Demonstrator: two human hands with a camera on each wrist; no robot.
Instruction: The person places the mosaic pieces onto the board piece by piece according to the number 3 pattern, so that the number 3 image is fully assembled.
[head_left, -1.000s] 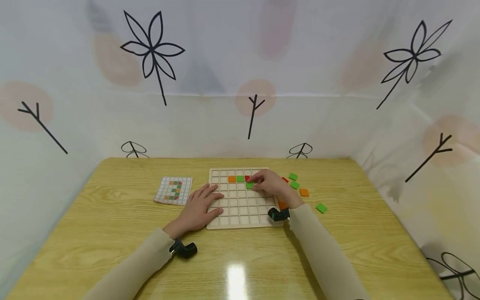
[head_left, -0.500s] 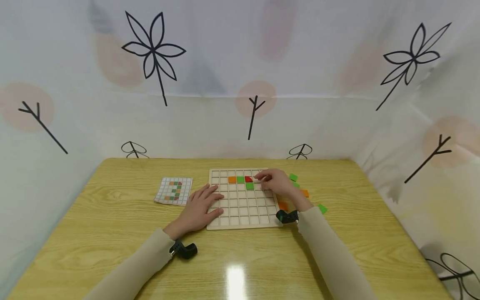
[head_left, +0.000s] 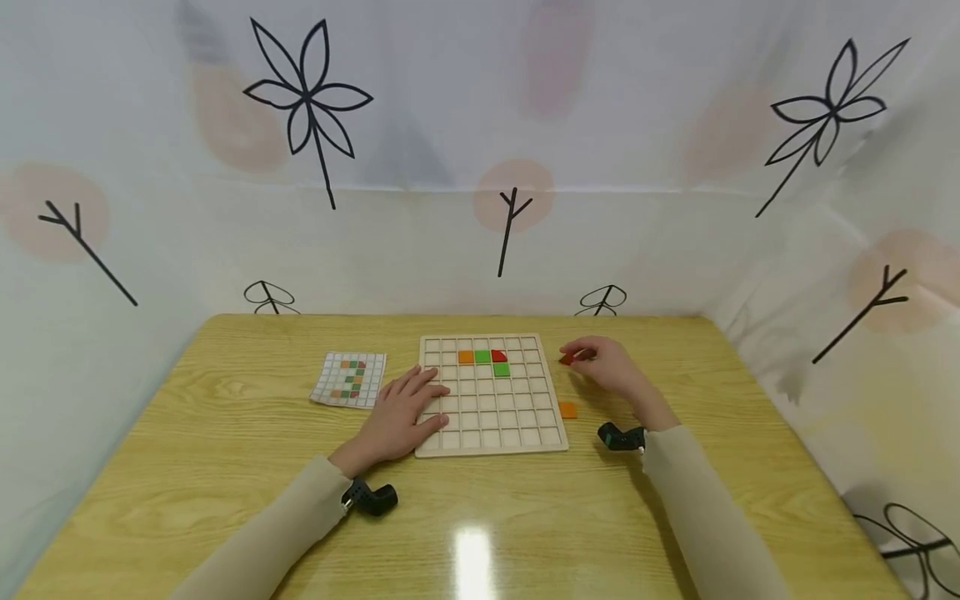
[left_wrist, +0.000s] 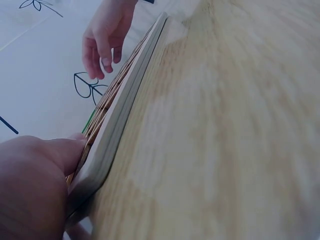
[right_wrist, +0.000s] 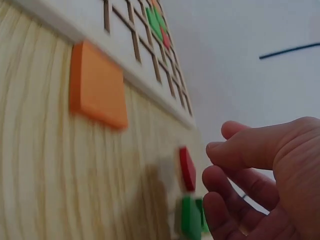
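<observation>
My left hand (head_left: 397, 417) rests with spread fingers on the left edge of a wooden grid board (head_left: 480, 450); its thumb lies on the rim in the left wrist view. Set in the board's upper squares are an orange tile (head_left: 466, 357), a green tile (head_left: 482, 357), a red tile with a rounded corner (head_left: 498, 356) and another green tile (head_left: 501, 369). Right of the board, my right hand (head_left: 607, 364) hovers with loosely bent fingers over a loose red tile (right_wrist: 187, 169). In the right wrist view its fingertips are apart from that tile.
A paper card (head_left: 322, 392) with a coloured grid pattern lies left of the board. A loose orange tile (head_left: 567, 410) lies beside the board's right edge. Green tiles (right_wrist: 191, 217) lie under the right hand, hidden in the head view. A patterned cloth stands behind the table.
My right hand has left the red tile in the board's upper part and moved right, off the board, to the loose tiles. My left hand has stayed in place.
</observation>
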